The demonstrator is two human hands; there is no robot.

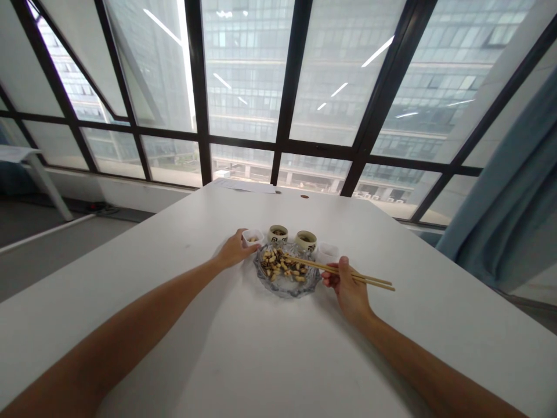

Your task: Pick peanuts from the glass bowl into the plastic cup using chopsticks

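My right hand [349, 288] is closed around a pair of wooden chopsticks [368, 280]. Their tips reach in among the peanuts [274, 264] in a clear glass bowl [289, 288] with a wavy rim. Darker thin bits, perhaps seeds, are mixed with the peanuts. At the bowl's upper left, my left hand [236, 249] grips a small white plastic container [252, 237] by its side, and a few pale pieces lie in it. A second white container [328, 252], partly behind the chopsticks, stands at the bowl's upper right.
Two pale cups with dark characters, a left cup [277, 233] and a right cup [306, 239], stand behind the bowl. Paper sheets [248, 186] and a small brown disc [304, 196] lie at the white table's [209, 360] far end. A blue curtain [500, 191] hangs at right.
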